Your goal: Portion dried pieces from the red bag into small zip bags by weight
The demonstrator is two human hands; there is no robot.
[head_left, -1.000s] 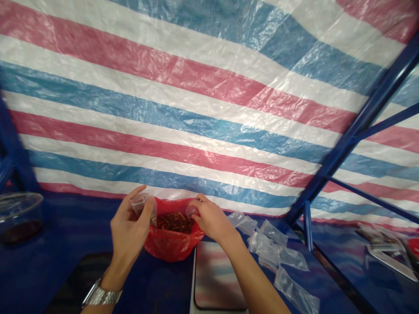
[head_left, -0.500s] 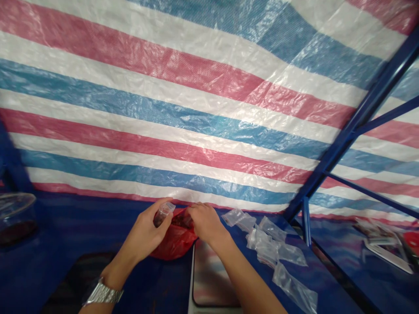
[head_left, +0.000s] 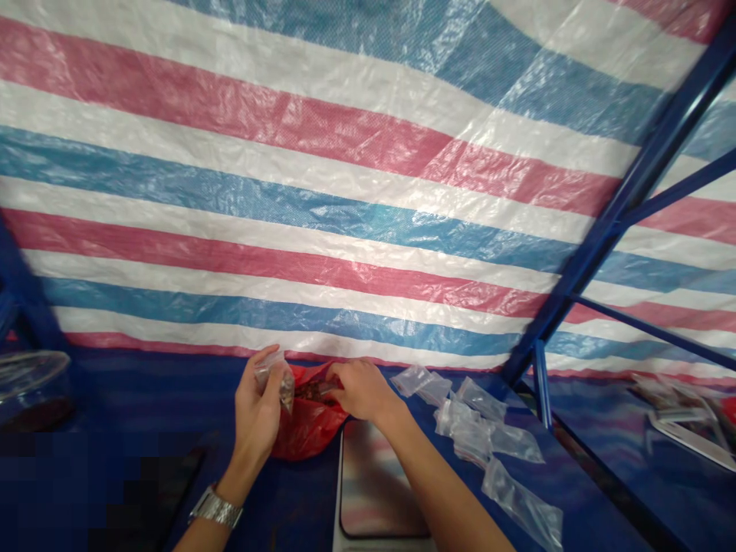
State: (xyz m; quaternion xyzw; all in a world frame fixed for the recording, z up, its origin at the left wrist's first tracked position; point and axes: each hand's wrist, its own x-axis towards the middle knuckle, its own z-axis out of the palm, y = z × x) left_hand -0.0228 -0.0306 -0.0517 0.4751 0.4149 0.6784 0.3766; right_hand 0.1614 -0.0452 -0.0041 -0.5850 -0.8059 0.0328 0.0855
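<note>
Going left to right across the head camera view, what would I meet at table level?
Round clear plastic tub, silver metal wristwatch, left hand, crumpled red plastic bag, right hand, scattered flat clear plastic bags, flat white-edged object too blurred to identify.

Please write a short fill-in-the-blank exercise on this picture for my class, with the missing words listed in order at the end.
1. The left hand holds a small clear bag beside an open bag whose colour is ____.
2. The person wears the silver watch on the ____ side.
3. The striped sheet has stripes of white, red and ____.
4. From the person's viewpoint, the loose clear bags lie to the ____ of the right hand.

Missing words: red; left; blue; right.
</note>
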